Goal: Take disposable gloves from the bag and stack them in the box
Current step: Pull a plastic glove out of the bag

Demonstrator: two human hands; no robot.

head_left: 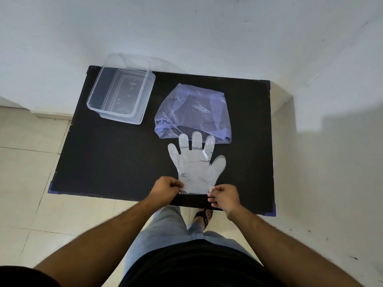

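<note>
Glove [195, 166], clear and thin, lies flat on the dark desk [107, 158] near its near edge, its finger tips pointing far and just overlapping the mouth of the bag [192, 110]. The left hand [165, 188] has its fingers pinched on the near-left corner of the glove's cuff; the right hand [224, 198] has its fingers pinched on the near-right corner, so the cuff is stretched between them. The bag, pale violet and crumpled, sits beyond the glove, right of centre on the desk. The box [122, 94], a clear plastic tub, stands at the far-left corner of the desk, well apart from the glove, its far rim overhanging the desk edge; nothing shows inside it.
</note>
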